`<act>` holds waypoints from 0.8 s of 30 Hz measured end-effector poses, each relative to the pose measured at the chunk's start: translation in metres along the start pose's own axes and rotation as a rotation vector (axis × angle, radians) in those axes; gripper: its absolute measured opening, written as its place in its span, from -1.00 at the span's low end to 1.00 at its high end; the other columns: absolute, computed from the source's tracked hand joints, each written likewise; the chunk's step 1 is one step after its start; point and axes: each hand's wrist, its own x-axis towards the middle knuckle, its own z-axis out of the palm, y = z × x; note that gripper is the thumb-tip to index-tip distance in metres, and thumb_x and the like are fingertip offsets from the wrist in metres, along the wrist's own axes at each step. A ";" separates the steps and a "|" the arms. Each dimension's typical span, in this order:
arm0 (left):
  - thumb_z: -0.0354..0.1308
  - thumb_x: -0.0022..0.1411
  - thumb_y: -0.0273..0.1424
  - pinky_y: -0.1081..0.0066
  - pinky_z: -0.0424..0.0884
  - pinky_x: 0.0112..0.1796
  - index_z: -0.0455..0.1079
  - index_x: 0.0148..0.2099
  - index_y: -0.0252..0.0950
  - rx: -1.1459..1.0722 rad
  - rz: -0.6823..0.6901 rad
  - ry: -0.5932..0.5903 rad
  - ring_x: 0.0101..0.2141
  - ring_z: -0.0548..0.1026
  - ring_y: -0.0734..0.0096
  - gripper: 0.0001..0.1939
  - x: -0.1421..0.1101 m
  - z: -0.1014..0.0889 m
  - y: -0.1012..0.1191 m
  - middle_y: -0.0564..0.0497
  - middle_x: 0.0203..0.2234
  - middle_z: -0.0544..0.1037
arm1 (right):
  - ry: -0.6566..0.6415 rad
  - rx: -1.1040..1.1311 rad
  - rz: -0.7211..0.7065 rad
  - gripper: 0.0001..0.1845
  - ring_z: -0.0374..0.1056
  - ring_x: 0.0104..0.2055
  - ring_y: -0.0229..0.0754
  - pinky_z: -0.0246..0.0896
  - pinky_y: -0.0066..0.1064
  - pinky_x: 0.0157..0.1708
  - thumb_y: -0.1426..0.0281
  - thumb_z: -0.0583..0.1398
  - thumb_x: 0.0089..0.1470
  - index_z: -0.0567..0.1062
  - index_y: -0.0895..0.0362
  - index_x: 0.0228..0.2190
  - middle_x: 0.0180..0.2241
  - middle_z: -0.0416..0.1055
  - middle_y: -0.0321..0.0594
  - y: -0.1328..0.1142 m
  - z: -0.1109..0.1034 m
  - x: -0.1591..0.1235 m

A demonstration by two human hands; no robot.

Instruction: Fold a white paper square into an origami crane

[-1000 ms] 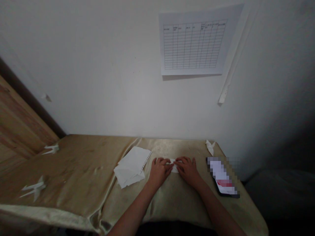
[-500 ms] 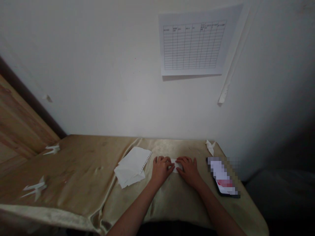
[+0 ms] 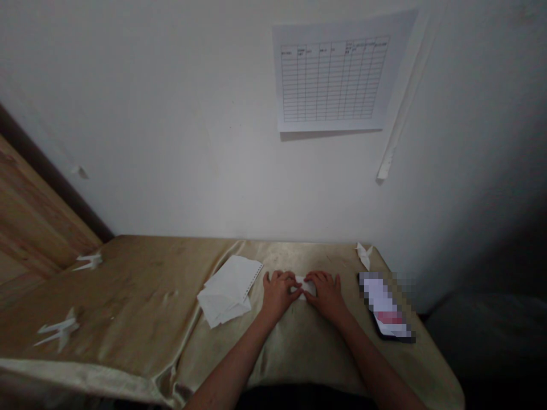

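Observation:
A small folded piece of white paper (image 3: 306, 286) lies on the cloth-covered table (image 3: 299, 347), between my two hands. My left hand (image 3: 280, 293) grips its left side, fingers curled over it. On the other side, my right hand (image 3: 327, 293) has its thumb and fingers closed on the right part of the same paper. Both thumbs come close together at its near edge. My fingers hide much of the paper's outline, so its exact folded shape is unclear.
White sheets (image 3: 233, 285), one with a perforated edge, lie left of my hands. A phone (image 3: 387, 310) and a folded paper crane (image 3: 364, 256) sit to the right. Two more paper cranes, one near (image 3: 60, 329) and one farther (image 3: 89, 261), rest at the left. Behind stands a wall.
My thumbs have drawn slightly closer together on the folded paper. The whole view has shifted a little; the other things stay where they were.

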 end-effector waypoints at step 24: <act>0.16 0.32 -0.41 -0.24 -0.20 0.24 0.56 -0.10 0.19 -0.071 -0.053 -0.071 0.07 0.35 0.19 -0.70 0.004 -0.002 -0.011 0.22 0.01 0.57 | -0.190 0.200 -0.050 -0.55 -0.01 0.38 -0.01 -0.55 0.24 0.33 0.44 0.16 0.04 0.47 -0.07 0.00 0.26 0.27 -0.24 0.019 -0.016 -0.006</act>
